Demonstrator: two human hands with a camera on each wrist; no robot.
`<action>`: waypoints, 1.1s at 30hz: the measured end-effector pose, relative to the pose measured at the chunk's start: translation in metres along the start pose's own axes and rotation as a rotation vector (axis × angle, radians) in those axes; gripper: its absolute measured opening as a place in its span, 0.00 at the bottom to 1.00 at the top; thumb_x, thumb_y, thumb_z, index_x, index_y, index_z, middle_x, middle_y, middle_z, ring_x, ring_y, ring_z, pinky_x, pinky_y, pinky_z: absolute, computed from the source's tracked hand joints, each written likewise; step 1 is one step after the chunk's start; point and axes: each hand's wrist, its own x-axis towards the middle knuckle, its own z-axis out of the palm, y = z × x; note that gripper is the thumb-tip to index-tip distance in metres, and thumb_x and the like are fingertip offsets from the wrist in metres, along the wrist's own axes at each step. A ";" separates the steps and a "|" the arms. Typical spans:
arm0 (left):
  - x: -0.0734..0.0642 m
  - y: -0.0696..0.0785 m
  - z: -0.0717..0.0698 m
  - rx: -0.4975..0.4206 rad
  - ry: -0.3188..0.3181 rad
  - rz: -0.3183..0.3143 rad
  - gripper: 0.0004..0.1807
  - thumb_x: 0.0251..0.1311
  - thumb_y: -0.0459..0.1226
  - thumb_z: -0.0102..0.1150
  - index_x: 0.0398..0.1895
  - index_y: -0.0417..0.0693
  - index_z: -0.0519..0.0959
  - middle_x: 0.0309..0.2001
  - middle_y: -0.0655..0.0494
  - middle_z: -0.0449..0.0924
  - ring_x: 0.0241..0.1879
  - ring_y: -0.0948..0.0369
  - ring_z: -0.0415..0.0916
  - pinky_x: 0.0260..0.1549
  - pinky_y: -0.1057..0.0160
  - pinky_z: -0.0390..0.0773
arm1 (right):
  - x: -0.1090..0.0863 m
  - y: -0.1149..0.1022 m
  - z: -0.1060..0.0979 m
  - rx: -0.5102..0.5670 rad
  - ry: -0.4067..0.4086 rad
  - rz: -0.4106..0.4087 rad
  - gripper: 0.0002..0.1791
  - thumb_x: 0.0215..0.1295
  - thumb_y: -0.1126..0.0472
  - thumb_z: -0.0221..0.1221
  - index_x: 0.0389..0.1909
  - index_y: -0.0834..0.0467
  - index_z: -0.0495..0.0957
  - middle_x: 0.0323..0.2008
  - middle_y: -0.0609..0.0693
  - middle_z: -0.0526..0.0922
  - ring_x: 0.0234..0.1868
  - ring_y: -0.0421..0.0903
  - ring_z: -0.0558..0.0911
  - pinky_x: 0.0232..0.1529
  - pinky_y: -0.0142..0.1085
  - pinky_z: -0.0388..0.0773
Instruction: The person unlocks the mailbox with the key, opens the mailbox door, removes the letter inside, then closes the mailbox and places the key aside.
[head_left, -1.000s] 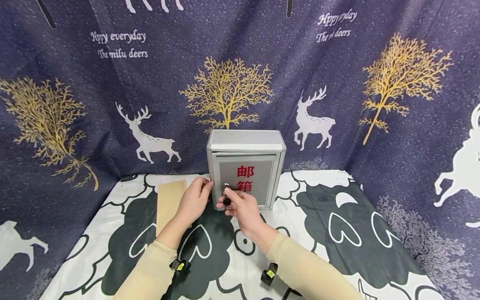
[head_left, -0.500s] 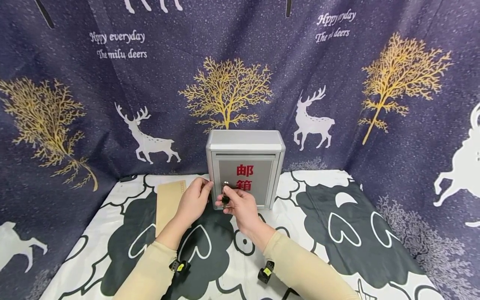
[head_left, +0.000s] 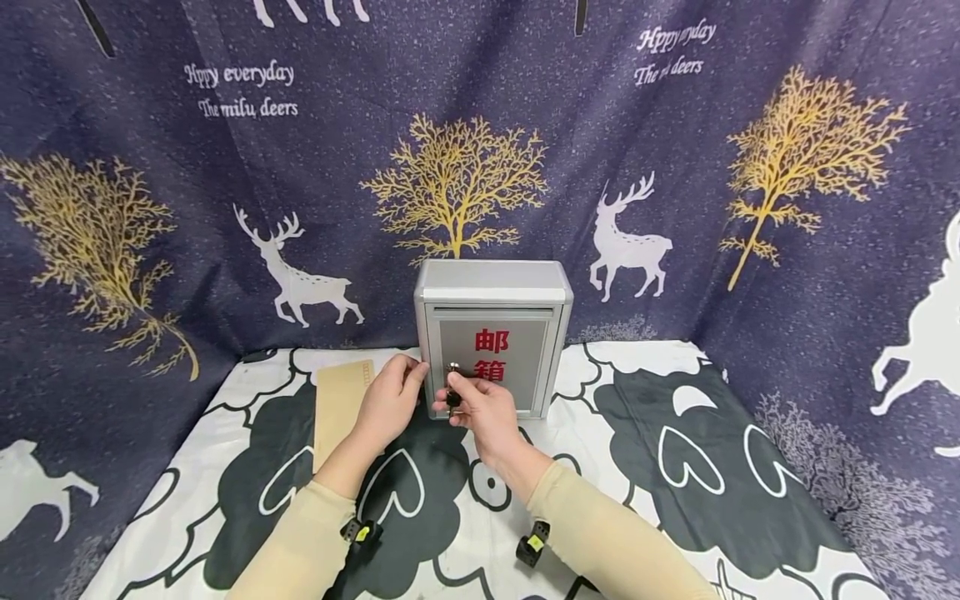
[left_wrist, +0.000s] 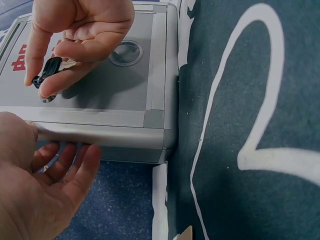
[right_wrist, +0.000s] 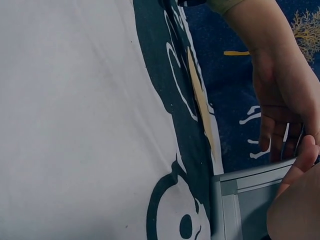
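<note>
A grey metal mailbox (head_left: 491,290) with red characters stands upright against the backdrop, its front door (head_left: 525,358) flush with the frame. My left hand (head_left: 386,402) holds the box's left side; in the left wrist view its thumb lies at the front edge and its fingers curve along the side. With thumb and fingers my right hand (head_left: 483,417) pinches a black-headed key (left_wrist: 51,67) at the silver lock (head_left: 453,367) on the door's left. A second, metal key (left_wrist: 68,65) shows beside it. How deep the key sits in the lock is hidden.
A brown paper envelope (head_left: 337,408) lies on the patterned cloth (head_left: 592,442) left of the mailbox, partly behind my left forearm. Dark blue fabric (head_left: 480,75) with deer and trees hangs close behind the box and along both sides.
The mailbox door, slightly ajar at the top a second ago, now sits flush in its frame. My right hand has barely shifted with the key; my left hand stays at the box's side.
</note>
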 end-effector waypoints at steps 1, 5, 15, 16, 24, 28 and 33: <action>0.000 0.000 0.000 0.002 0.000 -0.001 0.15 0.89 0.48 0.53 0.50 0.46 0.80 0.38 0.53 0.80 0.33 0.60 0.81 0.39 0.52 0.80 | 0.000 -0.001 0.000 0.001 0.002 0.002 0.19 0.80 0.50 0.70 0.52 0.64 0.84 0.36 0.51 0.93 0.36 0.42 0.93 0.31 0.30 0.82; 0.000 0.001 0.001 0.002 -0.005 -0.002 0.16 0.89 0.48 0.53 0.51 0.46 0.80 0.37 0.53 0.80 0.32 0.60 0.81 0.40 0.51 0.80 | -0.001 -0.002 0.000 0.005 0.015 0.012 0.19 0.79 0.51 0.71 0.52 0.64 0.84 0.36 0.51 0.93 0.35 0.42 0.93 0.31 0.30 0.82; 0.000 -0.003 0.002 -0.004 0.004 0.029 0.17 0.89 0.49 0.52 0.50 0.46 0.80 0.37 0.54 0.78 0.31 0.60 0.78 0.36 0.53 0.77 | 0.001 -0.004 0.002 0.001 0.034 0.034 0.20 0.76 0.51 0.73 0.53 0.64 0.85 0.34 0.51 0.92 0.34 0.41 0.93 0.29 0.29 0.80; 0.000 -0.004 0.002 -0.003 0.003 0.032 0.17 0.89 0.49 0.52 0.50 0.46 0.80 0.36 0.54 0.78 0.31 0.60 0.77 0.36 0.53 0.77 | 0.002 -0.005 0.002 -0.008 0.038 0.032 0.20 0.76 0.51 0.74 0.53 0.65 0.86 0.34 0.51 0.92 0.33 0.41 0.93 0.29 0.29 0.80; 0.000 -0.005 0.001 -0.007 0.007 0.036 0.17 0.89 0.50 0.52 0.49 0.47 0.80 0.37 0.54 0.77 0.31 0.60 0.77 0.36 0.54 0.76 | 0.000 -0.009 0.005 -0.039 0.075 0.031 0.19 0.73 0.53 0.75 0.51 0.64 0.86 0.33 0.52 0.92 0.32 0.41 0.93 0.27 0.28 0.79; -0.001 -0.004 0.001 -0.014 0.007 0.031 0.17 0.89 0.50 0.53 0.49 0.47 0.80 0.38 0.53 0.78 0.31 0.60 0.78 0.36 0.54 0.78 | 0.000 -0.011 0.006 -0.040 0.083 0.036 0.19 0.73 0.53 0.76 0.51 0.64 0.87 0.33 0.51 0.91 0.31 0.41 0.92 0.27 0.28 0.78; -0.002 -0.002 0.001 -0.017 0.002 0.030 0.16 0.89 0.49 0.53 0.50 0.46 0.80 0.38 0.53 0.77 0.31 0.59 0.78 0.36 0.53 0.78 | -0.001 -0.013 0.008 -0.083 0.108 0.014 0.17 0.72 0.54 0.76 0.49 0.64 0.88 0.32 0.51 0.91 0.30 0.41 0.92 0.27 0.29 0.78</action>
